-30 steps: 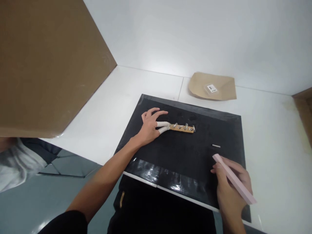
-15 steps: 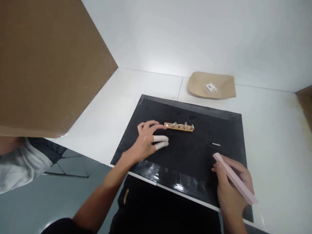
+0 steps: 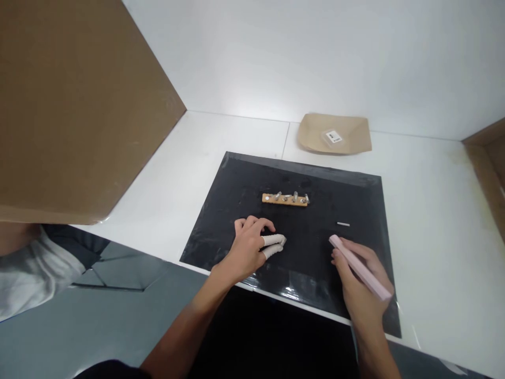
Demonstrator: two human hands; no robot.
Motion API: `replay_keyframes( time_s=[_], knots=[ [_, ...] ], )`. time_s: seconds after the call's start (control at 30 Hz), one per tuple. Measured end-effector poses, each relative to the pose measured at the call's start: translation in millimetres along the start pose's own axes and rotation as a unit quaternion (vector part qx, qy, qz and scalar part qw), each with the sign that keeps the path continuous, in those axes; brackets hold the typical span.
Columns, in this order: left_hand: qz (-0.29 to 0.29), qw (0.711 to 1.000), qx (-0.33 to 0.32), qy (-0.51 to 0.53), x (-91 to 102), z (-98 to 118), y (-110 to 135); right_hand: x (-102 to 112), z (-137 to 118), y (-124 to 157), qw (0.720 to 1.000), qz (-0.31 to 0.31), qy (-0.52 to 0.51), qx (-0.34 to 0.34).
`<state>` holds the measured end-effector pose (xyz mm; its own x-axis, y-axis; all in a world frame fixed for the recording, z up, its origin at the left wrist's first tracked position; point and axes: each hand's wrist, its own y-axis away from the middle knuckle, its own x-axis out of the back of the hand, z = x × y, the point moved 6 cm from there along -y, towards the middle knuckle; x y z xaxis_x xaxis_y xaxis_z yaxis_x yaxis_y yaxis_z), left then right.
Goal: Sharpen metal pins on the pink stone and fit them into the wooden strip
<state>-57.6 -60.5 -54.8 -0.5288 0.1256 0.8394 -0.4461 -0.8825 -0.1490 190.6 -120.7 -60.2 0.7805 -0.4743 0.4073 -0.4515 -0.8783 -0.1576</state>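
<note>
My right hand (image 3: 361, 284) grips a long, pale pink rectangular bar (image 3: 359, 268), which slants over the right part of a black mat (image 3: 311, 255). My left hand (image 3: 254, 242) hovers at or rests on the mat. White covers wrap its thumb and forefinger, whose tips are pinched together around something small and greyish that I cannot make out. Beyond that hand lies a narrow wooden strip (image 3: 272, 199) with several small clear or shiny pieces along it. A short, thin light-coloured stick (image 3: 343, 224) lies on the mat beyond the pink bar's far end.
A brown paper tray (image 3: 355, 138) at the back holds a small clear case (image 3: 333, 137) with a white label. A large brown panel (image 3: 79, 105) stands on the left. Another person's grey sleeve (image 3: 27, 273) shows below it. The white table (image 3: 426, 210) surrounds the mat.
My left hand has left the wooden strip's end and come nearer to me and rightward, its thumb and forefinger still pinched. The pink bar remains in my right hand. The view has shifted slightly.
</note>
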Motion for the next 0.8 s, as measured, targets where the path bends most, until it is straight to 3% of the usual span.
replay_keyframes(
  time_s=[0.23,0.4,0.57,0.63,0.7,0.8],
  knots=[
    [0.015,1.0,-0.005,-0.017,0.1,4,0,-7,-6,5,0.997,-0.07,-0.016,0.026],
    [0.04,0.999,0.0,0.007,2.1,8,4,-19,-30,10,0.985,-0.131,-0.031,0.111],
    [0.046,0.992,0.006,0.115,13.5,22,1,-9,-61,13,0.984,-0.089,-0.027,0.154],
    [0.05,0.986,0.012,0.157,18.3,27,-2,-4,-68,18,0.981,-0.1,-0.01,0.168],
    [0.063,0.98,0.015,0.19,21.0,32,-4,-1,-73,22,0.975,-0.118,0.014,0.189],
    [0.098,0.971,0.023,0.217,19.5,36,-8,8,-70,20,0.98,-0.085,0.003,0.178]
  ],
)
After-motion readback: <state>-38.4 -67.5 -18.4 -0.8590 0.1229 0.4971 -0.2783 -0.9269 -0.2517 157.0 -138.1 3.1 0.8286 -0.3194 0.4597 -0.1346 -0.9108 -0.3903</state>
